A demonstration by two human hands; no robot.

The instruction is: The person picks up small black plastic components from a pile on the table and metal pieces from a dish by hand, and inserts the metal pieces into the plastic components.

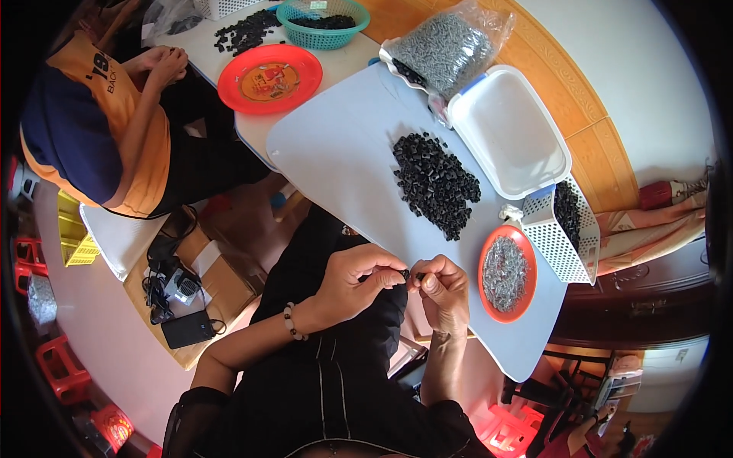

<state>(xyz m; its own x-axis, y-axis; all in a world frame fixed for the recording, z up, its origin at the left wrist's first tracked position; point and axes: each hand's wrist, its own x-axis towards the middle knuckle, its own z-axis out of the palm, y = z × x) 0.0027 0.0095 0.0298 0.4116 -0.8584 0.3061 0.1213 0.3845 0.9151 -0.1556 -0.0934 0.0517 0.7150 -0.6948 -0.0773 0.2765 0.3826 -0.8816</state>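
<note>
Over my lap, just off the table's near edge, my left hand pinches a small black plastic part between thumb and fingertips. Close beside it, my right hand pinches another small black piece. The fingertips nearly meet, and fingers partly hide both pieces. Beyond them, a heap of small black plastic parts lies on the pale table. To the right of my right hand stands an orange-red bowl filled with small clear or silvery pieces, too fine to tell.
A white perforated basket with black parts, a white tray and a bag of grey pieces line the far side. Left are a red plate, a teal basket and a seated co-worker. Electronics sit low left.
</note>
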